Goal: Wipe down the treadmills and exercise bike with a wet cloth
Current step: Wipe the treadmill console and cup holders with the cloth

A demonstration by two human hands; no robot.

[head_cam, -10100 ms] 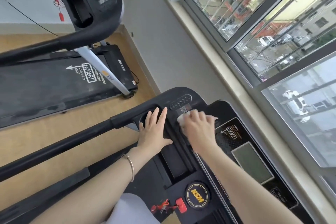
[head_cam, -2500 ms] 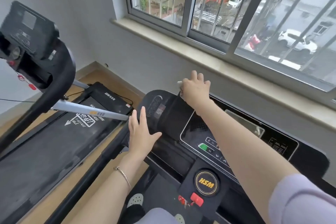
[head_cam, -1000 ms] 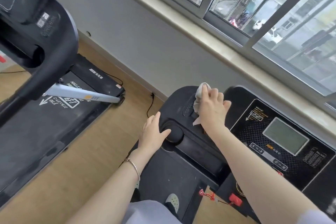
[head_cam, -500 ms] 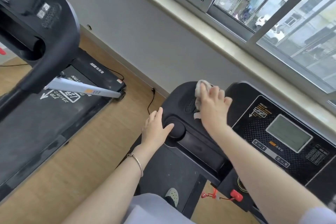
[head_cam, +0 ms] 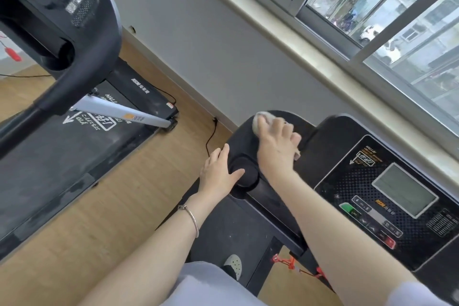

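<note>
Cloth (head_cam: 259,119) now at console's (head_cam: 332,141) left corner, gripped by right hand (head_cam: 275,148); left hand (head_cam: 218,174) flat — other treadmill (head_cam: 62,156) apparently unwiped.

A white cloth (head_cam: 258,119), seemingly bunched, lies on the black treadmill console (head_cam: 335,149).

Grey-framed window (head_cam: 372,7) ahead of me, slanting across the upper right; a white car (head_cam: 370,32) shows through the glass. Just below the window I note a pale sill (head_cam: 298,40), then a grey wall (head_cam: 211,45). Well below the window: wood floor (head_cam: 111,206), black cable (head_cam: 211,134) trailing from the wall's foot.
</note>
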